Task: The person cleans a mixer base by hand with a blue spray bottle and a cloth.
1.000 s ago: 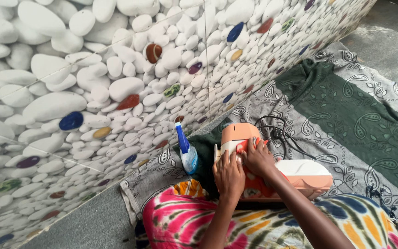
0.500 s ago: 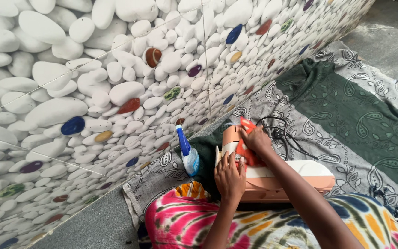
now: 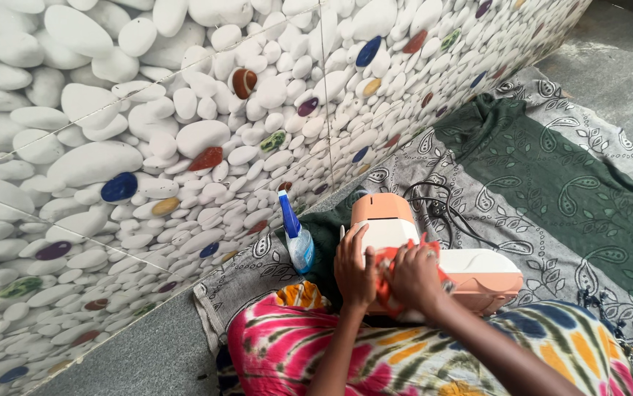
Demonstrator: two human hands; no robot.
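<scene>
Sewing machine (image 3: 434,257), peach/white, sits on patterned floor cloth (image 3: 551,183) by pebble wall. Right hand (image 3: 415,275) fingers clenched on orange rag (image 3: 384,282), wiping front; left hand (image 3: 353,264) flat, steadying. Next, prob.: wipe rest of body w/ rag.

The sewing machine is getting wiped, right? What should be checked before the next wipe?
1. Cloth in hand: ok. The right hand presses the orange cloth on the sewing machine.
2. Machine steadied: ok. The left hand rests flat on its near side.
3. Spray bottle upright: ok. It stands beside the machine by the pebble wall.
4. Black cable away from the hands: ok. It lies coiled behind the machine on the patterned mat.
5. Cable unplugged: cannot tell.
</scene>
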